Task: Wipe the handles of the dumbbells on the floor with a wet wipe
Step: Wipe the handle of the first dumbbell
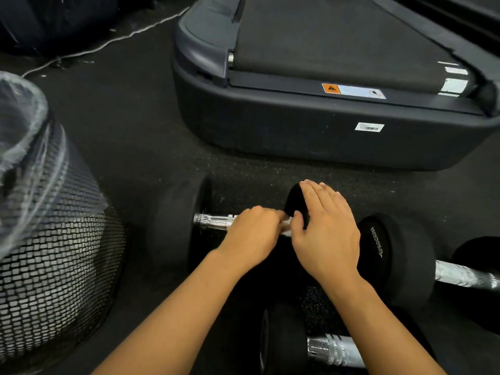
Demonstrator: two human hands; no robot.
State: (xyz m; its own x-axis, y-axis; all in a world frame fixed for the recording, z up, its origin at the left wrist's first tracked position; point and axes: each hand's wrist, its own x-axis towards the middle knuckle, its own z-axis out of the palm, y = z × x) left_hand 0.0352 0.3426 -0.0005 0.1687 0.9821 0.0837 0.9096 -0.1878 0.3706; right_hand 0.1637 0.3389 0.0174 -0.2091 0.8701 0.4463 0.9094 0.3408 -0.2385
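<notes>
A black dumbbell lies on the dark floor with its chrome handle (pixel 215 220) running left to right. My left hand (pixel 250 235) curls over the right part of that handle, with a white wet wipe (pixel 286 226) showing just past its fingers. My right hand (pixel 326 228) rests with straight fingers on the dumbbell's right head (pixel 293 198). A second dumbbell (pixel 405 255) lies to the right with its chrome handle (pixel 465 274) bare. A third dumbbell's handle (pixel 332 350) shows at the bottom.
A black mesh bin (pixel 54 266) lined with a clear plastic bag stands at the left. A treadmill base (pixel 311 136) fills the floor just beyond the dumbbells. A white cable (pixel 108 41) runs across the floor at the back left.
</notes>
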